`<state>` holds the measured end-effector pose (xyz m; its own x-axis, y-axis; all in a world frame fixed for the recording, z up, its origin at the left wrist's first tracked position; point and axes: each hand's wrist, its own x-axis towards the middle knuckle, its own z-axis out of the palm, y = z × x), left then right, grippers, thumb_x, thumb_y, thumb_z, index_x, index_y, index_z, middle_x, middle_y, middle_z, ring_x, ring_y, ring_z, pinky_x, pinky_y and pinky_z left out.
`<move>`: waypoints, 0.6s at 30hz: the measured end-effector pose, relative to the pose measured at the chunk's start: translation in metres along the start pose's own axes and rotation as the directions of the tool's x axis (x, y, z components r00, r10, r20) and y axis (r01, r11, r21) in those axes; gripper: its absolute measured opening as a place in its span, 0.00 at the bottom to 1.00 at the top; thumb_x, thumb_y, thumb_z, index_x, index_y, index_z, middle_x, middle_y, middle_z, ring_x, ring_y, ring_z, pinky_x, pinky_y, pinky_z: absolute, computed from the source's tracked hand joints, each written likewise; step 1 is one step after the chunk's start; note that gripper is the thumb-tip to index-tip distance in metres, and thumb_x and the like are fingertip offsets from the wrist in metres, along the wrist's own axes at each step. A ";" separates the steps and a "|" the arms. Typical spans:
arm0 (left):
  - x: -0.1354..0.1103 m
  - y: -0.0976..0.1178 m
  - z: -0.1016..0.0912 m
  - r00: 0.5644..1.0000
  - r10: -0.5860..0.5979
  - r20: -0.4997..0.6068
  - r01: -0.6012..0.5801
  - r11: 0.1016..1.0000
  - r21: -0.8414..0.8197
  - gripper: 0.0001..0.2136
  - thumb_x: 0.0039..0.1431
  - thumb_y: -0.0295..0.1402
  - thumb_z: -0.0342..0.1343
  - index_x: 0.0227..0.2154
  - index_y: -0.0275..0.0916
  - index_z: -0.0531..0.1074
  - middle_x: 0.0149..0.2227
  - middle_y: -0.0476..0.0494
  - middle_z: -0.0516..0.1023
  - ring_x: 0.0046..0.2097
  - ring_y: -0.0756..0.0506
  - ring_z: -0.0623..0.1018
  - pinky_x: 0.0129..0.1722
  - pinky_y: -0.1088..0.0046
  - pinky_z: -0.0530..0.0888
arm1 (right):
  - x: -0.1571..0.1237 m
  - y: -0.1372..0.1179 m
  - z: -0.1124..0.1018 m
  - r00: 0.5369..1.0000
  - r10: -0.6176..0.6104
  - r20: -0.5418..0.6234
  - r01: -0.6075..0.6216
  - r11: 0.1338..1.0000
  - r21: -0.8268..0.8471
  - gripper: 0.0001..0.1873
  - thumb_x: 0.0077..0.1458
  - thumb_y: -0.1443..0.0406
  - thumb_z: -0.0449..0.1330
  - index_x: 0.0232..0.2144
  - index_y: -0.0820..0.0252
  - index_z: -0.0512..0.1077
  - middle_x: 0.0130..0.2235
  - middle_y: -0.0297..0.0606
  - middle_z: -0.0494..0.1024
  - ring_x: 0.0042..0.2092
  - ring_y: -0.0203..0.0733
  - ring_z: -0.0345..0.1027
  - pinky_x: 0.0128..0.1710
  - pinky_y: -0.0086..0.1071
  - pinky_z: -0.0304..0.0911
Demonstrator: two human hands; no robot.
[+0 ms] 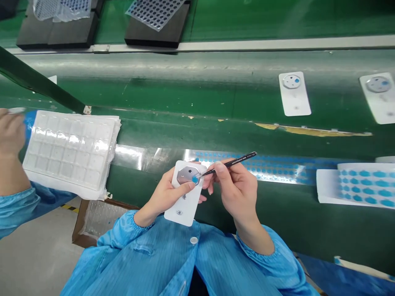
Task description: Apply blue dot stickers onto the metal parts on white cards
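At the left edge of the frame, a co-worker's hand (pixel 11 133) is blurred; I cannot tell what it grips. Beside it lie stacked trays (pixel 69 150), their top edges uneven, so a knock from that arm might slide them. Below them, at lower left, is a box (pixel 78 230).

At the centre, the left hand (pixel 165 193) pinches a white panel (pixel 189 205) by its side, thumb on top, just beside a blue dot (pixel 195 179) on the silver disc. If that thumb slipped, it could smear or shift the dot; a loose pinch could let the panel turn.

Tweezers (pixel 236 161) meet the dot at their tip, gripped by the right hand (pixel 239 191). Pressing too hard might scratch the disc, and a sticky dot could cling to the metal and lift.

Behind that hand, a dotted sheet (pixel 274 170) lies on the table (pixel 277 222); a dragging sleeve might move it. Two more panels (pixel 298 100) lie at upper right, apart; another sheet (pixel 327 187) lies at the right edge.
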<state>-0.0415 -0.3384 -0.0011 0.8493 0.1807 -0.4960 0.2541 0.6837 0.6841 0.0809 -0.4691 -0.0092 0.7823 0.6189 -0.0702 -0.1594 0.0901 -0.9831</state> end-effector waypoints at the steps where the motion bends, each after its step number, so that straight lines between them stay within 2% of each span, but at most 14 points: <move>1: 0.000 0.001 0.000 1.000 0.000 0.010 0.000 1.000 -0.002 0.24 0.63 0.37 0.69 0.59 0.39 0.71 0.43 0.39 0.84 0.37 0.37 0.87 0.37 0.64 0.86 | -0.001 -0.001 0.000 1.000 -0.003 -0.006 0.003 1.000 -0.001 0.13 0.71 0.54 0.63 0.37 0.56 0.76 0.27 0.36 0.79 0.22 0.39 0.72 0.19 0.31 0.70; 6: 0.000 0.003 0.003 1.000 0.003 0.027 -0.003 1.000 -0.018 0.25 0.62 0.37 0.69 0.60 0.38 0.70 0.42 0.40 0.84 0.37 0.38 0.87 0.37 0.65 0.86 | -0.001 -0.003 0.000 0.999 -0.022 -0.032 0.022 0.999 -0.027 0.14 0.70 0.53 0.64 0.37 0.56 0.75 0.27 0.37 0.79 0.26 0.42 0.76 0.18 0.31 0.70; 18: -0.001 0.005 0.005 1.000 -0.021 -0.014 0.021 1.000 -0.004 0.26 0.60 0.38 0.70 0.59 0.38 0.71 0.43 0.40 0.84 0.38 0.38 0.87 0.37 0.63 0.86 | 0.000 -0.002 0.001 0.999 -0.023 -0.041 0.021 0.999 -0.040 0.14 0.69 0.52 0.65 0.37 0.55 0.76 0.27 0.36 0.79 0.25 0.42 0.76 0.18 0.31 0.71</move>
<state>-0.0392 -0.3385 0.0055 0.8374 0.1763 -0.5174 0.2697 0.6900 0.6717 0.0808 -0.4684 -0.0067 0.8099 0.5840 -0.0547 -0.1187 0.0718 -0.9903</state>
